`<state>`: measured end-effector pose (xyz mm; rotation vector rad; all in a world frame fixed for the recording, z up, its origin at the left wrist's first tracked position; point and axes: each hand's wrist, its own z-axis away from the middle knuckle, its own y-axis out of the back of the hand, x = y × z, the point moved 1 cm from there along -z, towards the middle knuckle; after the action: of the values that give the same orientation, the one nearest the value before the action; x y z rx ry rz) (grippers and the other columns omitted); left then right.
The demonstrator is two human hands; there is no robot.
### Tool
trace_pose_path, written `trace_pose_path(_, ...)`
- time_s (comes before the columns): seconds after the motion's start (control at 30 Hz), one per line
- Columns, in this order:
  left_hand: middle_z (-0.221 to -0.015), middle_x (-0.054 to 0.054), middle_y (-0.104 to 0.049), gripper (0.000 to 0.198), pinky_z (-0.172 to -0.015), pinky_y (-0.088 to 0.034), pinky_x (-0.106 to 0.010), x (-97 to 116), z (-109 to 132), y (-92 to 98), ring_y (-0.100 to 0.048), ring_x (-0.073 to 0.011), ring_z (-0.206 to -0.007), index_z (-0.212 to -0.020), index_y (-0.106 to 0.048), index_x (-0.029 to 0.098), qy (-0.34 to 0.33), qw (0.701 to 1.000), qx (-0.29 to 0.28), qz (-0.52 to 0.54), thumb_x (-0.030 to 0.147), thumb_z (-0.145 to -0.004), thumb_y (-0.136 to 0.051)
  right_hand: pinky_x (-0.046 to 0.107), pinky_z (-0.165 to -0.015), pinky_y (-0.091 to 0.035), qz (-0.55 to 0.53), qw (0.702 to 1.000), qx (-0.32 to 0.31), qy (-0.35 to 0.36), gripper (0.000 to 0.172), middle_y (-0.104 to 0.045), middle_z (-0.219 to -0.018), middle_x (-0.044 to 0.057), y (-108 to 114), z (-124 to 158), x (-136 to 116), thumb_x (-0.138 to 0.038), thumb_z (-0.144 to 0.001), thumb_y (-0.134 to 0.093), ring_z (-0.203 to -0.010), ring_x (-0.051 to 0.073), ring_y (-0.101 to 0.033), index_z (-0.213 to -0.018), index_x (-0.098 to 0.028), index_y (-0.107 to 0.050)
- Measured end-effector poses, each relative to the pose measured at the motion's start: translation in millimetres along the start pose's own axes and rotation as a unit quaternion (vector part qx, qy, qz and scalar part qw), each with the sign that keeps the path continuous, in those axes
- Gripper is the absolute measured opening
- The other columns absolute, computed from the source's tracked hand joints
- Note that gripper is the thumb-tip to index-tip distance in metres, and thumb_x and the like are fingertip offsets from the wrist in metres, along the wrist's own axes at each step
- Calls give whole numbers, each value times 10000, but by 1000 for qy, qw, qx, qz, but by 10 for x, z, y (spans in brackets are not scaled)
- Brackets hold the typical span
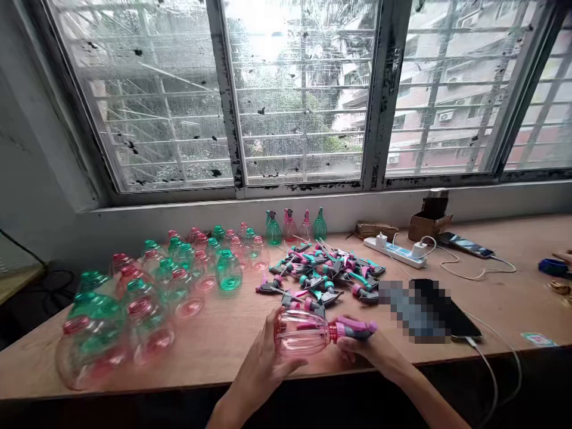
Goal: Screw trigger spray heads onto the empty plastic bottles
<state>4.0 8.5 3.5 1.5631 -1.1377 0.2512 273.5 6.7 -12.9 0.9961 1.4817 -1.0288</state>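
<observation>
1. The left hand curls around the base of a pink bottle, lying sideways above the table's near edge.
2. The right hand grips the pink-and-gray spray head at its neck.
3. Beyond lies a pile of loose spray heads.
4. Headless bottles stand left.

Workshop: bench spread with bottles and spray heads

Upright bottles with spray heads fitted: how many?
4, in a row below the window, left to right: first green bottle, first pink bottle, second pink bottle, second green bottle. None appear hidden. The held bottle lies sideways, so excluded.
</observation>
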Motion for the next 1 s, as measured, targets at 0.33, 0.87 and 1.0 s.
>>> trace_pose_path(0.33, -1591, -162, -383, 1116, -1157, -405, -569, -199, -23, -88, -496, -375, -1388, -1612, -44, 352, -19, 999, 30, 33, 385, -818, -827, 241, -488, -379, 41, 999, 20, 0, 383, -667, -591, -35, -10, -7, 63, -500, -810, -803, -517, 132, -548, -955, -187, -637)
trace_pose_path(0.87, -1576, -129, -434, 914, -1146, -412, -538, -117, -9, -52, -529, -321, -1371, -1606, 49, 426, -22, 999, 13, 21, 462, -977, -614, 241, -426, -458, -25, 995, 92, 29, 550, -750, -675, 21, -51, -14, 51, -606, -787, -790, -506, 187, -681, -1112, -186, -645)
trace_pose_path(1.0, -1595, -142, -401, 1018, -1106, -460, -567, -125, -2, -75, -536, -336, -1355, -1603, 102, 403, -28, 998, 50, 1, 423, -943, -673, 210, -355, -367, -8, 994, 111, 19, 640, -750, -595, 34, -32, 10, 66, -634, -811, -750, -371, 145, -582, -1237, -170, -633)
